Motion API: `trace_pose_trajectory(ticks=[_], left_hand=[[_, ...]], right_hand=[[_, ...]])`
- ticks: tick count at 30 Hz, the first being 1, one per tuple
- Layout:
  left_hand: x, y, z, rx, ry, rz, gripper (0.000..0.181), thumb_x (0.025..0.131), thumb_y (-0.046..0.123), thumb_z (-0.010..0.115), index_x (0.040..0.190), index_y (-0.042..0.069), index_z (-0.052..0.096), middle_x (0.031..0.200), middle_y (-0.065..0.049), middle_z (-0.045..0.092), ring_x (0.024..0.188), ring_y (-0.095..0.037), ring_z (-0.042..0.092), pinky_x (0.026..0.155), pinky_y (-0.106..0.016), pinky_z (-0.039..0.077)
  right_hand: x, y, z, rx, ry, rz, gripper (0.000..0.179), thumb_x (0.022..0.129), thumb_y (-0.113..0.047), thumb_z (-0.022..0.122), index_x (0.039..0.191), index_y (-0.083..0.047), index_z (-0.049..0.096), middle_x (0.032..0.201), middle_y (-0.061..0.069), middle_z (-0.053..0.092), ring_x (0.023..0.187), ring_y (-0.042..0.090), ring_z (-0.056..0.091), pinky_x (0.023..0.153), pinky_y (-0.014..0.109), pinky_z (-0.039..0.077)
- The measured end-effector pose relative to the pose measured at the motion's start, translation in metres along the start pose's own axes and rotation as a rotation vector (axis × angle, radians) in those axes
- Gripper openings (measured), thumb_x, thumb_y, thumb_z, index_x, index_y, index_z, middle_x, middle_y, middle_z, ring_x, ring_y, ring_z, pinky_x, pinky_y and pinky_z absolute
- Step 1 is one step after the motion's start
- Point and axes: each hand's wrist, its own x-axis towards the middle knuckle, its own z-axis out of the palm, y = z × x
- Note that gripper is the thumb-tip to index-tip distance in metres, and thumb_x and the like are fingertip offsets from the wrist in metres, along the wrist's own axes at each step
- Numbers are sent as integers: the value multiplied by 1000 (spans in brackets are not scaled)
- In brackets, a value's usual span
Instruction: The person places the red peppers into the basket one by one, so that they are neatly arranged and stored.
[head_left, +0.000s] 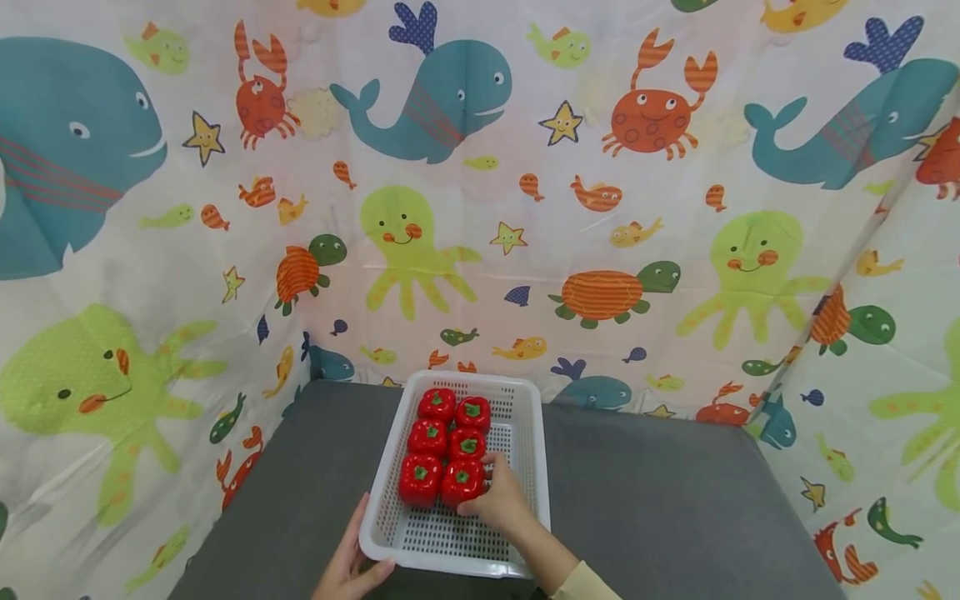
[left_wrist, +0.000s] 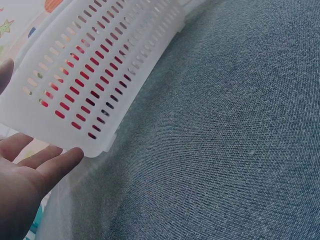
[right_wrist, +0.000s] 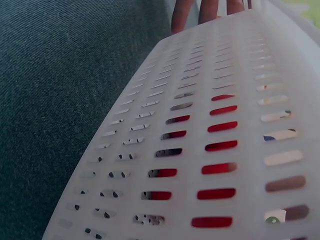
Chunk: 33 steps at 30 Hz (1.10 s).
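A white perforated plastic basket (head_left: 472,561) holds several shiny red bell peppers in two columns. At the front right pepper (head_left: 460,482), my right hand (head_left: 501,502) curls its thumb and fingers round the side, and the pepper stays among the others. My left hand (head_left: 350,557) touches the basket's near left corner, thumb by the front wall and fingers stretched along the left side. Straight fingers (left_wrist: 62,167) rest against that corner in the left wrist view. The right wrist view looks along the basket wall (right_wrist: 245,150), with red showing through its slots; the pepper in hand is hidden there.
A dark grey surface (head_left: 660,500) lies under the basket and spreads to both sides. White cloth (head_left: 465,225) printed with whales, crabs, turtles and octopuses stands behind and at the sides. Right of the peppers, the slotted basket floor (head_left: 501,435) shows.
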Motion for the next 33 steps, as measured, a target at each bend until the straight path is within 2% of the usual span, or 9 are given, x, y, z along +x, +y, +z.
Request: trace_pose_trajectory(ticks=[6, 10, 15, 19, 23, 27, 31, 33], left_hand=[[1, 1, -4, 5, -6, -30, 102, 93, 14, 72, 163, 18, -3, 167, -24, 8, 144, -56, 27, 105, -61, 45], [1, -1, -3, 11, -8, -31, 102, 93, 14, 71, 163, 17, -4, 166, -26, 9, 144, -56, 28, 105, -61, 46], [4, -6, 1, 18, -33, 6, 101, 94, 13, 70, 163, 14, -4, 165, -28, 10, 141, -56, 32, 103, -57, 49], [5, -8, 2, 15, -17, 25, 101, 93, 11, 71, 162, 12, -2, 164, -30, 13, 140, -57, 33, 101, -57, 50], [5, -7, 1, 8, -24, 4, 102, 93, 12, 71, 162, 14, -3, 164, -30, 13, 140, -57, 33, 100, -58, 51], [5, -4, -2, 1, -42, -24, 102, 94, 13, 71, 163, 15, -5, 164, -31, 12, 141, -58, 31, 100, -58, 51], [3, 0, -6, 2, -25, -39, 106, 96, 13, 68, 161, 16, -16, 164, -31, 12, 143, -56, 29, 103, -59, 48], [2, 3, -10, 14, 5, -38, 104, 99, 15, 65, 160, 17, -20, 164, -30, 12, 144, -55, 27, 105, -61, 45]], right_hand=[[-3, -1, 0, -13, 4, 3, 88, 63, -11, 95, 135, -9, 45, 121, 13, 59, 110, 30, 60, 92, 54, 55], [-9, 0, -8, 7, -16, -15, 93, 64, -14, 95, 140, -7, 42, 125, 16, 57, 112, 34, 59, 93, 55, 55], [-29, 3, -29, 93, -15, -57, 93, 70, -20, 93, 145, -7, 39, 138, 24, 51, 124, 46, 55, 95, 59, 53], [-46, 2, -46, 199, 4, -143, 80, 79, -26, 87, 143, -9, 43, 141, 23, 52, 128, 45, 55, 94, 54, 56], [-64, -2, -65, 288, 69, -231, 65, 86, -25, 81, 139, -10, 47, 136, 18, 57, 125, 39, 59, 95, 47, 57], [-82, -2, -86, 313, 168, -287, 51, 90, -22, 77, 134, -13, 52, 130, 12, 62, 122, 34, 62, 90, 37, 59], [-98, 5, -110, 240, 283, -339, 42, 95, -20, 72, 132, -14, 54, 126, 9, 65, 118, 25, 64, 85, 27, 59], [-107, 11, -125, 152, 336, -319, 38, 97, -22, 69, 132, -15, 55, 124, 7, 67, 115, 16, 65, 84, 23, 57]])
